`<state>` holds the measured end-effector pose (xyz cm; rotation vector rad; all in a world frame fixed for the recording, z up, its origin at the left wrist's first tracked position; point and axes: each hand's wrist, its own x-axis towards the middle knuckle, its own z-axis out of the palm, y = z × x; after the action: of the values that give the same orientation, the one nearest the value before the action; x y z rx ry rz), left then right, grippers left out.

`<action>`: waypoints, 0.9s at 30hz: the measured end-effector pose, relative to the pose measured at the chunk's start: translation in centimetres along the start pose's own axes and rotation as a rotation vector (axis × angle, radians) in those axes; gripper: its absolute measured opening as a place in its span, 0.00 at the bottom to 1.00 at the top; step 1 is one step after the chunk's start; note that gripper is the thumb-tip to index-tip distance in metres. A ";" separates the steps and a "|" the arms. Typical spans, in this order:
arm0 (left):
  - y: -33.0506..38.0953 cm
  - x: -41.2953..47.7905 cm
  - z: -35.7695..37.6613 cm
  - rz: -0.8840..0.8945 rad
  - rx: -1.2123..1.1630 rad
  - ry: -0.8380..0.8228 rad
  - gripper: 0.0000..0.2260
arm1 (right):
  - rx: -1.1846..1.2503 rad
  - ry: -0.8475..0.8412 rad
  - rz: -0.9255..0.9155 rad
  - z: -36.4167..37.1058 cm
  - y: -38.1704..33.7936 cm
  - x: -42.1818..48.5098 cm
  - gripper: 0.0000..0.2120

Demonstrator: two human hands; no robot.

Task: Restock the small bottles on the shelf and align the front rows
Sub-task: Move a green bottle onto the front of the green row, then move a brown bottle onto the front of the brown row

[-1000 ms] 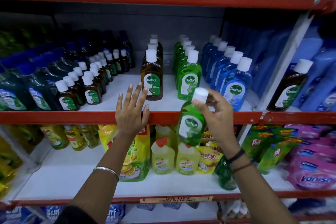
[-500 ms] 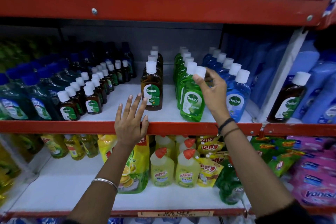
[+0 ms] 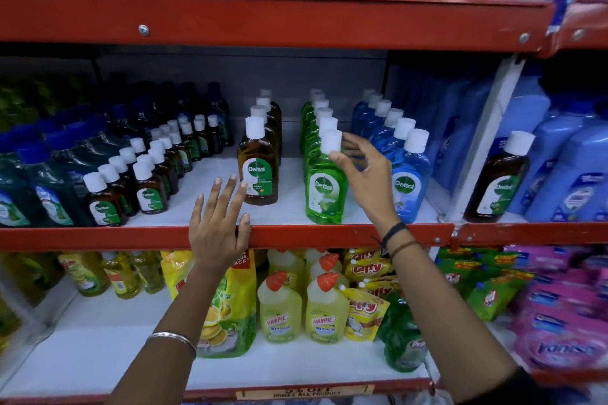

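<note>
A green Dettol bottle with a white cap stands upright at the front of the green row, close to the red shelf edge. My right hand is beside its cap with fingers apart. The thumb tip touches the neck under the cap and the other fingers are behind it. My left hand lies flat with spread fingers on the shelf edge, just left of the front brown Dettol bottle. Rows of small brown bottles stand further left.
A row of blue Dettol bottles stands right of the green row. One brown bottle stands in the right bay beside large blue bottles. The red upper shelf beam hangs close overhead. Harpic bottles and pouches fill the lower shelf.
My right hand lifted the green bottle from below the shelf edge and set it at the front of the green row, and its fingers have opened. My left hand stayed on the edge.
</note>
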<state>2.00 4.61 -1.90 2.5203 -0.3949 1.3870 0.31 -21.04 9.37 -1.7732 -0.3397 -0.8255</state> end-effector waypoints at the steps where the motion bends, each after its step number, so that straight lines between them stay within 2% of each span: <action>1: 0.0 0.0 0.1 -0.005 0.002 -0.005 0.23 | 0.004 0.036 -0.019 -1.0 -0.1 -0.3 0.17; 6: -0.3 -0.2 0.4 -0.017 0.002 -0.008 0.24 | -0.031 0.455 -0.174 -8.2 0.1 -1.0 0.10; 8: -0.2 -0.2 0.3 -0.021 0.001 -0.003 0.24 | -0.069 0.640 -0.205 -11.6 0.6 -0.5 0.09; 10: -0.2 -0.2 0.3 -0.025 0.003 -0.007 0.24 | -0.166 0.742 -0.213 -14.8 1.5 0.5 0.11; 12: -0.1 -0.3 0.2 -0.021 0.009 -0.010 0.24 | -0.302 0.718 -0.142 -17.6 2.8 1.6 0.13; 14: -0.2 -0.3 0.2 -0.020 0.012 -0.008 0.24 | -0.366 0.596 0.006 -19.7 3.9 2.5 0.18; 16: -0.2 -0.3 0.3 -0.022 0.016 0.002 0.24 | -0.338 0.446 0.148 -20.9 4.5 2.8 0.19; 19: -0.2 -0.3 0.4 -0.022 0.019 0.018 0.24 | -0.407 0.289 0.245 -21.9 5.1 2.8 0.18; 22: -0.2 -0.4 0.4 -0.026 0.016 0.026 0.24 | -0.448 0.283 0.242 -22.5 5.0 2.8 0.19; 27: -0.3 -0.4 0.4 -0.025 0.015 0.019 0.24 | -0.427 0.388 0.185 -21.9 3.9 2.0 0.17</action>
<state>2.15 4.78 -2.47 2.5135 -0.3488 1.4090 -3.91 -42.87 11.46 -1.9403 0.2730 -1.1404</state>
